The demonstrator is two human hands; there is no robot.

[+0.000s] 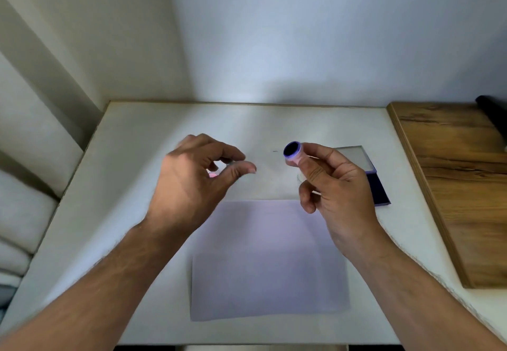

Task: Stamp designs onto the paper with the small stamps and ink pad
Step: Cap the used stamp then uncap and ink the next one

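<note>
Fingers of my right hand (333,186) pinch a small stamp (293,153); left hand (197,177) loosely curled, empty.
Paper (269,263) looks blank; ink pad (369,175) open, so stamping is all ahead.

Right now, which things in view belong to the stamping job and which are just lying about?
Job:
- small stamp, held in right hand
- paper, no stamp marks visible
- ink pad, lid open
- pink item under left hand, maybe another stamp

Lying about:
- wooden board
- dark object, far right
</note>
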